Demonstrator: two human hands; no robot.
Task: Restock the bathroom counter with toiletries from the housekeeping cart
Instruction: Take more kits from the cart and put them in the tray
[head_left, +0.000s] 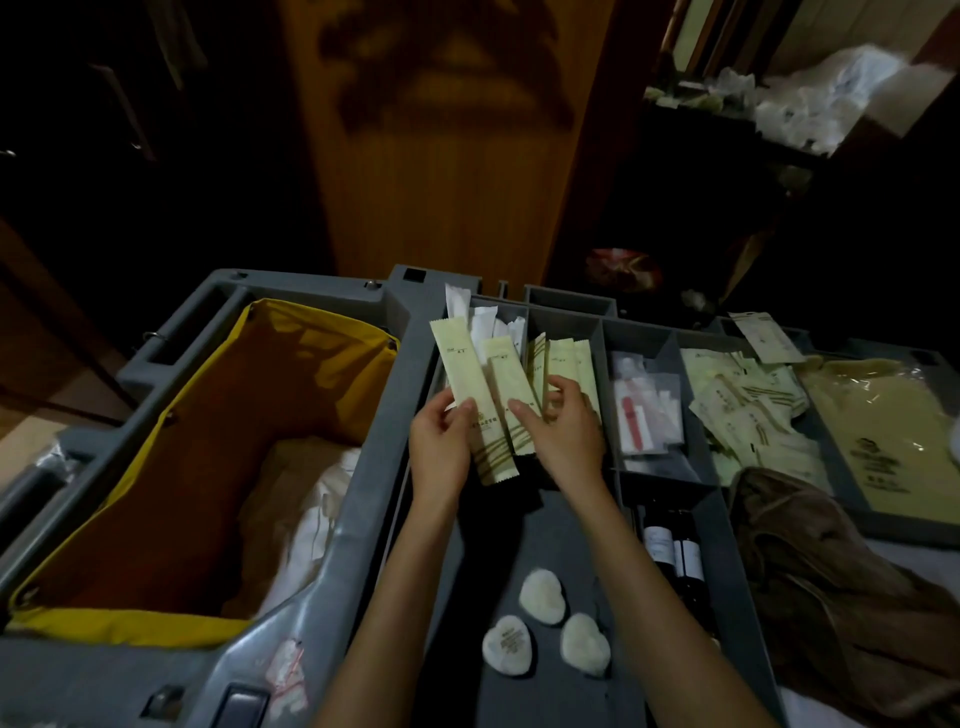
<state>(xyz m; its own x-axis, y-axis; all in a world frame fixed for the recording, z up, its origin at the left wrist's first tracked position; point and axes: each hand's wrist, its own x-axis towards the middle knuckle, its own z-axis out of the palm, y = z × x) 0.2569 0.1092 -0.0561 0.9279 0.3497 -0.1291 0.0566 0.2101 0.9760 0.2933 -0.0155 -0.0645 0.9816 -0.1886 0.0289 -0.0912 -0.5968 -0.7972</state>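
**Still picking at the cart, nothing on the counter yet**

The bathroom counter is not in view, so as far as can be judged the restock is at its first stage: gathering stock. The grey housekeeping cart (363, 519) fills the lower frame, with its yellow linen bag (171, 441) on the left and a divided top tray on the right. The tray holds a brown cloth (831, 571), a heap of small pale sachets (748, 400), dark bottles (675, 556) and three heart-shaped soaps (543, 595), all apparently untouched. Carrying the items to the counter is still to do.

Both hands work over the far compartment of upright packets. The left hand (439, 447) grips a long pale-yellow packet (462, 374), thumb on its face and fingers behind. The right hand (566, 431), just beside it, lays its thumb on a second long packet (511, 395), with its fingers curled among the packets behind. It looks like a pinch, though the exact hold is hard to make out.
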